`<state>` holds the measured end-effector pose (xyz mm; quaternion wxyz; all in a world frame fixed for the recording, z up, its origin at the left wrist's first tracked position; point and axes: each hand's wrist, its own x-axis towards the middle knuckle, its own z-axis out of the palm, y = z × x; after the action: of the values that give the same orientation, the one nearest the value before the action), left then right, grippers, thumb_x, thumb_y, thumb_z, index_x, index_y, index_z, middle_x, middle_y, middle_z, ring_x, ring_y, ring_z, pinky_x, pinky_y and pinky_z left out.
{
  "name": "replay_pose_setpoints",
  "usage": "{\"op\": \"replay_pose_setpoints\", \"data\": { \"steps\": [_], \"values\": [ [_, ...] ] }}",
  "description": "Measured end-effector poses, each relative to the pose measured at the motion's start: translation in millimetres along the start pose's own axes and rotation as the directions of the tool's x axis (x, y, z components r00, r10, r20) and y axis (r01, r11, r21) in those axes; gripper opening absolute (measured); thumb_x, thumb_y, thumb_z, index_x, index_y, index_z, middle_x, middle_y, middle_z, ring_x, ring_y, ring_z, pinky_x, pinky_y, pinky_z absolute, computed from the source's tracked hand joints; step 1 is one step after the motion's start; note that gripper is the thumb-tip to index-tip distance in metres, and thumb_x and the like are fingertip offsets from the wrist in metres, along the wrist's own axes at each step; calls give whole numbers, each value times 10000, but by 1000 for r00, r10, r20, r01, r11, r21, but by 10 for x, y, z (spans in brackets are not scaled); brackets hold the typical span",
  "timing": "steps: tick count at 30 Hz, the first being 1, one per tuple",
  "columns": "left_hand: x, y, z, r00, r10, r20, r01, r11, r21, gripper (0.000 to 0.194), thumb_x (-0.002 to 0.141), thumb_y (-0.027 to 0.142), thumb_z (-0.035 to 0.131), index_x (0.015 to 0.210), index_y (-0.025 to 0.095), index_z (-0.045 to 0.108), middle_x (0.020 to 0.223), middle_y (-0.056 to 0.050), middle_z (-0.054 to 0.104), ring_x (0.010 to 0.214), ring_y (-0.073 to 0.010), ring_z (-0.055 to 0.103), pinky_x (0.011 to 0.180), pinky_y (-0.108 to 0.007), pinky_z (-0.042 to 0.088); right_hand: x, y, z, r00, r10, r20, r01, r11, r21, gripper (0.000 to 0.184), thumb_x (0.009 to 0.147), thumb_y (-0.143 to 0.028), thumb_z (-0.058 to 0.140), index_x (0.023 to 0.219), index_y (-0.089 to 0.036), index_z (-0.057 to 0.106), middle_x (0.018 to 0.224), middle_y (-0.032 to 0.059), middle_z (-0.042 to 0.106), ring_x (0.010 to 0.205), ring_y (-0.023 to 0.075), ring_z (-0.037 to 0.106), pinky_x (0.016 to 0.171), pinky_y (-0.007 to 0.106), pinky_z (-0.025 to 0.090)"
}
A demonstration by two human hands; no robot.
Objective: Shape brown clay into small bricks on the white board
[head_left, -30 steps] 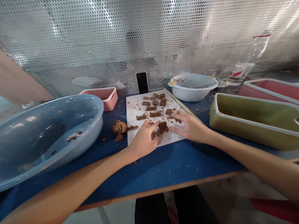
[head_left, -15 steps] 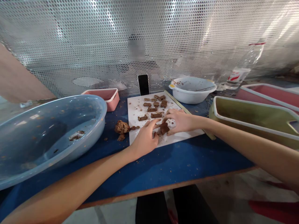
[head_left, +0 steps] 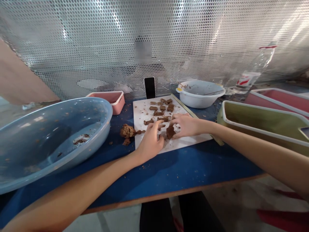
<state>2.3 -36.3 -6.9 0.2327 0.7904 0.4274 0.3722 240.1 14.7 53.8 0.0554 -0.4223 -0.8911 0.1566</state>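
Shiny metal with lots of little holes (head_left: pixel 84 48) fills the top of the frame, behind a blue desk (head_left: pixel 154 174) with crumbs on it. On the desk, in the middle of the frame, lies a white board (head_left: pixel 140 111). Near the center, a person's right hand (head_left: pixel 187 125) has a dark brown lump (head_left: pixel 170 132). Its grip is closed on the lump, with the fingers curled above and the thumb below. Just beside it, to the left, is the left hand (head_left: pixel 149 143). Its grip is open, with the thumb and pointing finger spread apart.

Small brown pieces (head_left: pixel 158 113) sit in rough rows on the board, above the hands. Some look like little bones. A bigger, bumpy brown ball (head_left: pixel 127 131) lies on the desk by the board's left edge. Along the board's right side runs a pale stick (head_left: pixel 184 105).

On the left of the frame is a big blue tub (head_left: pixel 31 138) with dark bits inside. Behind it is a small pink box (head_left: pixel 118 104). A phone (head_left: pixel 150 87) stands up at the back of the board. To the right are a white bowl (head_left: pixel 199 101), a clear bottle (head_left: pixel 251 75), a long green box (head_left: pixel 229 126) and another pink one.
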Motion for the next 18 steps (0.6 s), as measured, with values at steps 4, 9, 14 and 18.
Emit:
{"op": "replay_pose_setpoints", "data": {
  "steps": [4, 9, 14, 18],
  "values": [
    [21, -24, 7, 999, 5, -44, -5, 1000, 4, 621, 911, 26, 570, 1499, 215, 508, 1428, -169, 624, 1346, -318, 657, 1158, -552, 544, 23, 25, 10, 1000, -22, -21, 22, 1000, 15, 371, 818, -564, 848, 1070, -293, 812, 1139, 83, 674, 1097, 346, 649, 1003, 513, 429],
    [32, -32, 8, 997, 15, -76, -12, 999, 38, 567, 912, 42, 578, 1450, 215, 539, 1375, -153, 646, 1274, -309, 657, 1081, -522, 577, 55, 5, 4, 999, -36, 2, 36, 999, 17, 309, 796, -506, 863, 999, -280, 804, 1114, 74, 694, 1032, 317, 655, 963, 485, 433],
    [30, -45, 12, 997, 25, -78, -20, 998, 53, 564, 898, 37, 569, 1434, 212, 548, 1338, -143, 656, 1234, -299, 658, 1046, -498, 583, 52, -24, -4, 999, -35, 8, 35, 999, -1, 272, 801, -492, 841, 946, -268, 789, 1100, 84, 710, 1062, 338, 653, 963, 504, 436],
    [33, -46, 17, 995, 18, -93, -14, 999, 51, 547, 887, 31, 564, 1403, 215, 564, 1291, -128, 662, 1245, -298, 653, 1079, -508, 561, 29, -24, 5, 999, -50, -15, 50, 999, 19, 273, 805, -492, 831, 941, -261, 778, 1079, 76, 721, 1039, 321, 663, 961, 488, 442]
  ]
}}
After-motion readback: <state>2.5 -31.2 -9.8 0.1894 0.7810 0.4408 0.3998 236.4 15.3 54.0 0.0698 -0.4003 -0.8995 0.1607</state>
